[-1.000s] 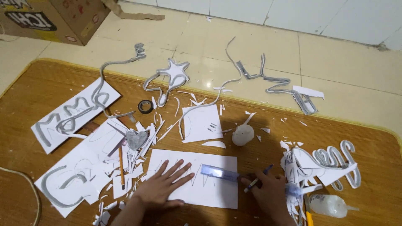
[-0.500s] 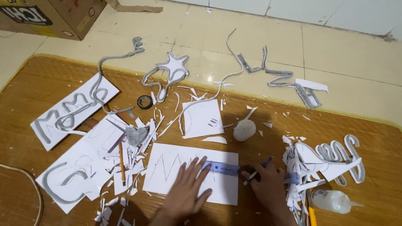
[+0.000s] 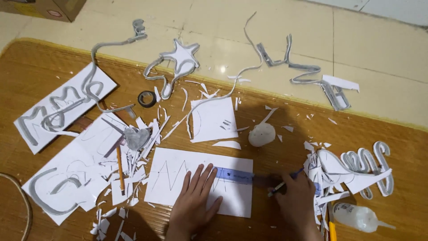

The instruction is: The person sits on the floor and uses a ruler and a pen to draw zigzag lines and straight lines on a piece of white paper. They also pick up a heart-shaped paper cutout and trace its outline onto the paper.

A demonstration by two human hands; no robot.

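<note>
**With the ruler lying crosswise, both hands bracket its two ends**

Head view: While the left hand (image 3: 195,203) lies flat with fingers spread, its grip open and pressing down on the white sheet (image 3: 198,187), its fingertips touch the left end of the blue ruler (image 3: 236,175). That ruler runs with its long axis side to side, from the left fingertips rightward across the sheet's upper right part and past the sheet's right edge toward the right hand (image 3: 296,201). The right hand's grip is closed around a pen (image 3: 285,182), whose tip points up and left, meeting the ruler's lower edge just beyond the paper. So the ruler lies between the two grips, ahead of the left fingertips and to the left of the pen; the left hand is the nearer one to its inner end, the right to its outer end. A zigzag line is drawn on the sheet to the left of the left grip.

Farther left of that grip, a pencil (image 3: 120,168) lies among paper scraps on the wooden desk (image 3: 35,67). Just right of the right grip sit cut-out paper letters (image 3: 365,167) and, below them, a glue bottle (image 3: 356,217).
</note>
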